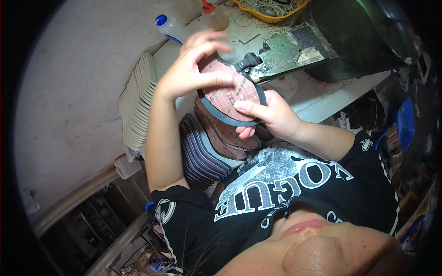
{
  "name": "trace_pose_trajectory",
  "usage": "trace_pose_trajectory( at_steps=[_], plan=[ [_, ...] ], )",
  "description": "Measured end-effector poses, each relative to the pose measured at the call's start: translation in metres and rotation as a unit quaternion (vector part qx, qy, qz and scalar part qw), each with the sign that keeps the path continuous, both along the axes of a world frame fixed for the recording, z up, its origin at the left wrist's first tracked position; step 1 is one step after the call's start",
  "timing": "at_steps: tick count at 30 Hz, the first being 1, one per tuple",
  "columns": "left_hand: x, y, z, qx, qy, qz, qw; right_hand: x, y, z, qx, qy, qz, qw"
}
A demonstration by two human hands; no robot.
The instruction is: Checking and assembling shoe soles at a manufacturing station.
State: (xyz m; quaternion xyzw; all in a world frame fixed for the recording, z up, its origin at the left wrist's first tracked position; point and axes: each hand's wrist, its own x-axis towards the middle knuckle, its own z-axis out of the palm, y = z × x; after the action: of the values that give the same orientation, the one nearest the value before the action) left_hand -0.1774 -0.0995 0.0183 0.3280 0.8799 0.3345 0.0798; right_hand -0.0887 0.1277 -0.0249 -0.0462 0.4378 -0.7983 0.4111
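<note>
A shoe insole (232,99) with a reddish-brown face and a dark rim is held up in front of my body. My right hand (278,117) grips its near right edge, thumb on top and fingers underneath. Over the far left end, my left hand (184,71) has its fingers raised and spread, slightly blurred, with the thumb lying against the brown face. The insole's far edge is beside a small black part (249,62) of a worn green machine (294,53); whether they touch I cannot tell. Below it, a stack of similar dark-edged insoles (202,156) fans out near my lap.
Along the wall stands a tall row of pale soles (138,106). A white bottle with a blue cap (168,27), a red-capped squeeze bottle (215,19) and a yellow basket of cord (271,16) are at the back of the white table (322,103). Something blue (405,124) is at right.
</note>
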Motion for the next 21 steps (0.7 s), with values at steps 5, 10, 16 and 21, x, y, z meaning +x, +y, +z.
trace_pose_trajectory(
  at_steps=[5,10,16,21],
  plan=[
    [-0.017,0.003,0.016,-0.123,-0.174,-0.017,0.977,-0.008,-0.004,0.011,-0.019,-0.062,-0.009,0.998],
    [-0.02,-0.002,0.021,-0.119,-0.147,-0.016,0.982,-0.009,0.001,0.01,-0.049,0.013,0.015,0.999],
    [-0.013,-0.008,0.019,-0.05,-0.27,-0.001,0.962,-0.01,-0.001,0.014,-0.064,-0.044,-0.034,0.996],
    [0.01,-0.01,0.019,-0.04,-0.294,0.083,0.951,-0.013,0.0,0.014,-0.056,-0.055,-0.044,0.996]
  ],
)
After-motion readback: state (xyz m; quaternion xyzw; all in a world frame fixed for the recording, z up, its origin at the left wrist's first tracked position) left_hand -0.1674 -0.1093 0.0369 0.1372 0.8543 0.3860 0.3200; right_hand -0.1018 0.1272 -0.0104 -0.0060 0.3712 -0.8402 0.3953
